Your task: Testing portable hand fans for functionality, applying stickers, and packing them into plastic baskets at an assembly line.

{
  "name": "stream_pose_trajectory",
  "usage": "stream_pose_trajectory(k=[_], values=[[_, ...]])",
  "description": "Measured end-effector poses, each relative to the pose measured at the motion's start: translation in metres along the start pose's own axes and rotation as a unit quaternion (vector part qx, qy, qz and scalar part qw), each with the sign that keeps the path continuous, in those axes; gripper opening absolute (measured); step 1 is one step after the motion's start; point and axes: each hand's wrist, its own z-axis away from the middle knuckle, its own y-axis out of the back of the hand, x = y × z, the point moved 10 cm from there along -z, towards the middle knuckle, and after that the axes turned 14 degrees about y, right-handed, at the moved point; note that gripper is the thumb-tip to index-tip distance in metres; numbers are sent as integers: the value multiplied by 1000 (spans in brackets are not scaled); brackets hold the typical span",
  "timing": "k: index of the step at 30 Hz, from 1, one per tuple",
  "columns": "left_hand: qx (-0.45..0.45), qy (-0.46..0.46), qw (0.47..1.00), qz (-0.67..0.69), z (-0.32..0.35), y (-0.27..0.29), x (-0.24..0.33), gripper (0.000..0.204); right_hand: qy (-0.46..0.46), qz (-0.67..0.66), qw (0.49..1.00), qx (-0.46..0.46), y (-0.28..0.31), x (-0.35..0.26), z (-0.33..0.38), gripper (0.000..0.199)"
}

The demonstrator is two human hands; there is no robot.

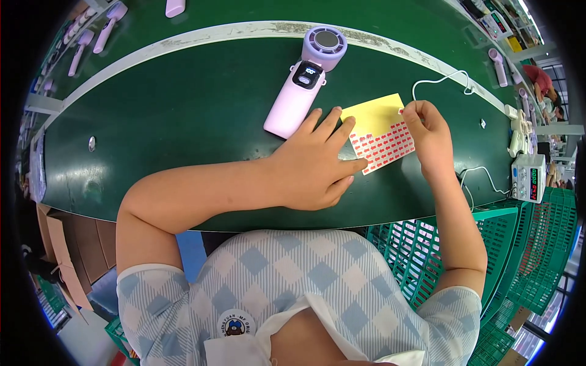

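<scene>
A yellow sticker sheet [373, 116] with rows of small red arrow stickers lies on the green table. My left hand [320, 161] rests with fingers spread, its fingertips on the sheet's left edge. At the sheet's upper right corner, the thumb and forefinger of my right hand [431, 131] pinch a small red arrow sticker [401, 111]. A pink and lilac handheld fan [290, 102] lies just beyond my left hand, its round head pointing away and its small display lit.
A white cable [442, 79] curls on the table at the right. Near the right edge stands a power supply [528, 177] with lit digits. Green plastic crates [497, 244] sit below it. More fans [110, 27] lie on the green surface beyond the pale rail [201, 46].
</scene>
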Motion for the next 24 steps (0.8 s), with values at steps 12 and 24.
stream_pose_trajectory(k=[12, 24], values=[[9, 1, 999, 41, 1, -3, -1, 27, 43, -79, 991, -95, -88, -60, -7, 16], [-21, -11, 991, 132, 6, -10, -4, 30, 269, 174, 947, 14, -96, -95, -18, 25]])
